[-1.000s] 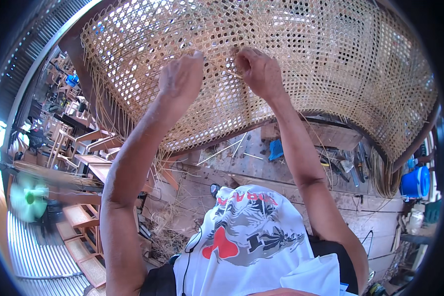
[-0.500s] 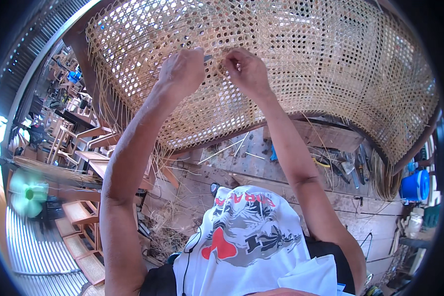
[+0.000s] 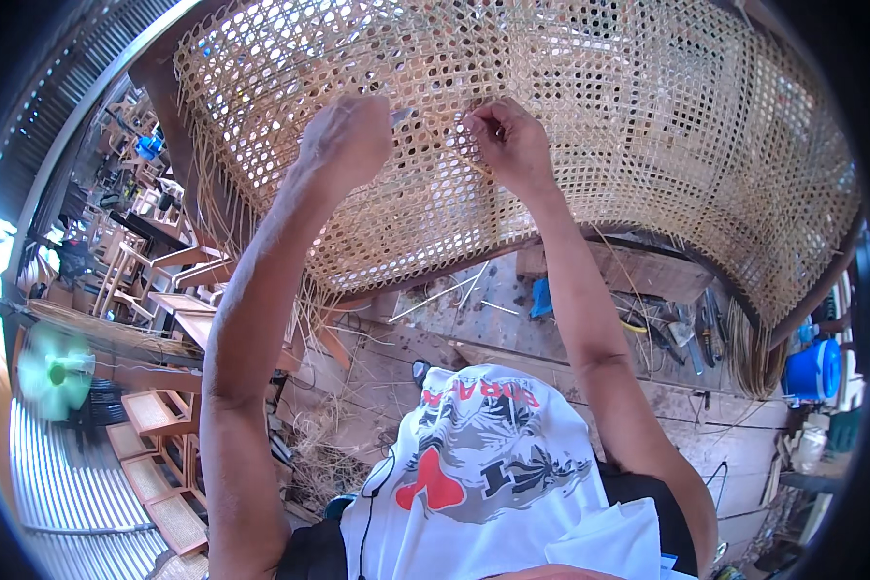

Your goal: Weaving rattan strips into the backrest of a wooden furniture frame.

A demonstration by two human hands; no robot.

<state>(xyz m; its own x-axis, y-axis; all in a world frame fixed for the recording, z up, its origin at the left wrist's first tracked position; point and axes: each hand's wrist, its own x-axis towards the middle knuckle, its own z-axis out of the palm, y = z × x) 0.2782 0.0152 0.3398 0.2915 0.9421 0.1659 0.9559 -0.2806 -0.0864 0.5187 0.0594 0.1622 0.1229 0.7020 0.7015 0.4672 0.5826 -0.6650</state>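
**Hands closer together on the cane panel**

Head view: since half a second ago your left hand [image 3: 346, 143] and right hand [image 3: 508, 145] sit slightly lower. Both pinch a pale cane strand [image 3: 433, 121]. The woven cane panel [image 3: 648, 126], open-meshed and tan, curves across the far side.

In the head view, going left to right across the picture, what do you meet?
Green fan → wooden frames → left hand on the woven cane panel → right hand pinching a cane strand → hand tools on the wooden bench → blue bucket.
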